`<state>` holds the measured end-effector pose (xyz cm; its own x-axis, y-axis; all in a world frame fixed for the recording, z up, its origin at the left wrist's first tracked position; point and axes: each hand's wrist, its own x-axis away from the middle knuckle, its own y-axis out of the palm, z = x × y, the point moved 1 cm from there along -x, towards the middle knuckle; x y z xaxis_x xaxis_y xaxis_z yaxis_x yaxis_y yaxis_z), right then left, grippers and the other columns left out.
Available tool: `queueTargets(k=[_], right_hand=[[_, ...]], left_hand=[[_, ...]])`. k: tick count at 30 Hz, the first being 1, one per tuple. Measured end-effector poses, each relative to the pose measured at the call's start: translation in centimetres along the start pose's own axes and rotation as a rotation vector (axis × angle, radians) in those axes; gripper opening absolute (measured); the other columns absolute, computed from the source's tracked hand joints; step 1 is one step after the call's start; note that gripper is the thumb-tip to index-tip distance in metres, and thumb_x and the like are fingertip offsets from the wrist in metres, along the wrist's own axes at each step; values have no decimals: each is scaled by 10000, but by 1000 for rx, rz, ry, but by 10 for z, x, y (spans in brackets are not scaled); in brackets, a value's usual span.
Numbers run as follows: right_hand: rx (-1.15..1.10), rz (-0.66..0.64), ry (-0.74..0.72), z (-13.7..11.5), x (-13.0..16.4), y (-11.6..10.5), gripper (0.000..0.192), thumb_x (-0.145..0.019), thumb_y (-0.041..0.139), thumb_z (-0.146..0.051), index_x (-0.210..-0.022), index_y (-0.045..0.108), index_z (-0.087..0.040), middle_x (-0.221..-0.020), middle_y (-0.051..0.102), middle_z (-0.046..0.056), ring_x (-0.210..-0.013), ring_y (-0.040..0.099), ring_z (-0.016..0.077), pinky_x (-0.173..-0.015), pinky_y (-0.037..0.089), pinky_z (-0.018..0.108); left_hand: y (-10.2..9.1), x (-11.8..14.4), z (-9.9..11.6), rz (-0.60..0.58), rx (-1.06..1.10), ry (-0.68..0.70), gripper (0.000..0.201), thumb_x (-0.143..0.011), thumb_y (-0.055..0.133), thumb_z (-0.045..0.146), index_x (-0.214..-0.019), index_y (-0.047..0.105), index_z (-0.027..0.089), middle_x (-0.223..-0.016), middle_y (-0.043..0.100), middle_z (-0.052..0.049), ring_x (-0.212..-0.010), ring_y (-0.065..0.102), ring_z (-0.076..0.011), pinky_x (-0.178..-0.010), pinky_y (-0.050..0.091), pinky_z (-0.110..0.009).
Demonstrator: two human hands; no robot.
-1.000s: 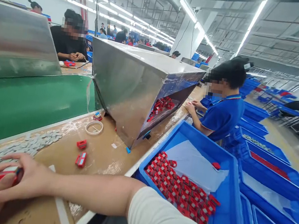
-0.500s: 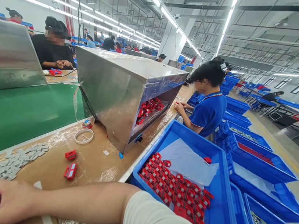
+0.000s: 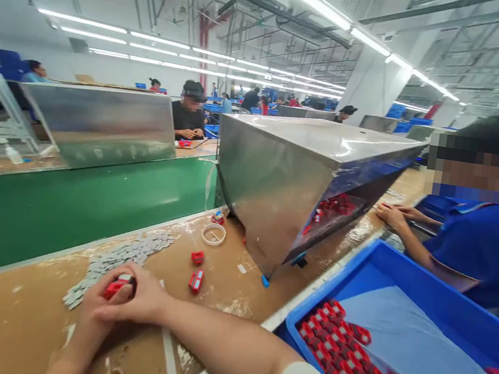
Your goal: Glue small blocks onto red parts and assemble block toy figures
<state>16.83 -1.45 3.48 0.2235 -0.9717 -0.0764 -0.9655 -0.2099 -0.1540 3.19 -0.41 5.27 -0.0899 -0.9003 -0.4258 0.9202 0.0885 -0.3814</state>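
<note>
Both of my hands meet over the brown worktop at the lower left, closed around one small red plastic part (image 3: 118, 285). My left hand (image 3: 93, 307) grips it from below and my right hand (image 3: 143, 302) from the right, with my right forearm stretching in from the bottom edge. Just beyond my hands lies a pile of small grey flat pieces (image 3: 121, 256). Two more red parts (image 3: 196, 271) sit loose on the worktop to the right of my hands.
A green conveyor belt (image 3: 65, 204) runs behind the worktop. A steel hopper (image 3: 297, 175) holding red parts stands to the right. A blue bin (image 3: 407, 283) of red parts is at the lower right. A co-worker in blue (image 3: 483, 238) sits beside it. A tape ring (image 3: 214, 234) lies near the hopper.
The view swung left, bringing my hands from the bottom-left corner toward the middle. Both hands still hold the red part together, now just in front of the grey pieces.
</note>
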Motion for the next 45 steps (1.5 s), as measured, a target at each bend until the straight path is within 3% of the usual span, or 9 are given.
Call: queueTargets(k=[6, 10, 13, 16, 21, 32, 40, 43, 45], right_hand=[[-74, -2, -110, 10, 1, 8, 832, -614, 984, -527, -1292, 585, -257, -1161, 692, 13, -1067, 674, 225, -995, 564, 384], [-331, -82, -143, 21, -5, 15, 810, -739, 877, -641, -1344, 502, -255, -1095, 698, 28, -1042, 703, 225, -1022, 560, 415], [-471, -108, -116, 23, -4, 17, 753, -783, 833, -672, -1311, 488, -261, -1156, 723, 59, -1109, 718, 232, -1086, 534, 439], [-466, -96, -98, 25, -2, 16, 710, -809, 820, -654, -1311, 503, -264, -1209, 739, 86, -1166, 710, 237, -1107, 519, 448], [-433, -92, -83, 32, -1, 15, 655, -862, 751, -658, -1326, 521, -258, -1204, 753, 108, -1170, 717, 255, -1006, 563, 425], [-397, -86, -62, 30, 1, 13, 582, -881, 724, -633, -1284, 570, -242, -1141, 744, 98, -1030, 710, 218, -824, 617, 358], [-335, -73, -93, 29, 3, 13, 526, -889, 701, -622, -1238, 609, -239, -991, 700, 57, -911, 665, 197, -722, 572, 309], [-306, -76, -80, 29, 2, 11, 534, -890, 683, -646, -1220, 617, -232, -830, 637, 4, -733, 603, 162, -653, 518, 290], [-328, -103, -21, 26, 1, 8, 558, -876, 671, -684, -1199, 620, -232, -747, 585, -27, -632, 543, 144, -596, 479, 282]], left_hand=[[6, 7, -11, -75, 476, -226, 703, -674, 805, 839, -881, 691, 177, -679, 638, -17, -572, 564, -157, -539, 473, -243], [3, 9, -12, 28, 777, -334, 712, -669, 836, 841, -886, 648, 190, -602, 561, 32, -522, 517, -114, -515, 435, -196], [-3, 5, -13, 115, 931, -380, 729, -662, 831, 859, -832, 599, 189, -544, 519, 63, -387, 343, -54, -412, 304, -171], [-12, -1, -15, 148, 1063, -374, 697, -781, 742, 860, -796, 549, 190, -499, 469, 89, -324, 185, -21, -398, 255, -185], [-22, -3, -17, 193, 1200, -408, 663, -932, 563, 852, -837, 546, 196, -518, 465, 90, -317, 145, -19, -414, 216, -207], [-22, 1, -15, 173, 1287, -365, 677, -919, 557, 871, -856, 557, 198, -527, 454, 94, -324, 154, -21, -434, 245, -204], [-25, 3, -14, 159, 1334, -322, 665, -910, 580, 867, -854, 561, 205, -538, 424, 102, -338, 124, -26, -440, 258, -212], [-24, 2, -17, 134, 1174, -221, 698, -797, 685, 900, -857, 598, 210, -562, 476, 84, -360, 175, -38, -447, 252, -220], [-23, 2, -19, 96, 897, -119, 696, -719, 781, 876, -894, 667, 212, -635, 577, 31, -436, 353, -78, -494, 305, -228]])
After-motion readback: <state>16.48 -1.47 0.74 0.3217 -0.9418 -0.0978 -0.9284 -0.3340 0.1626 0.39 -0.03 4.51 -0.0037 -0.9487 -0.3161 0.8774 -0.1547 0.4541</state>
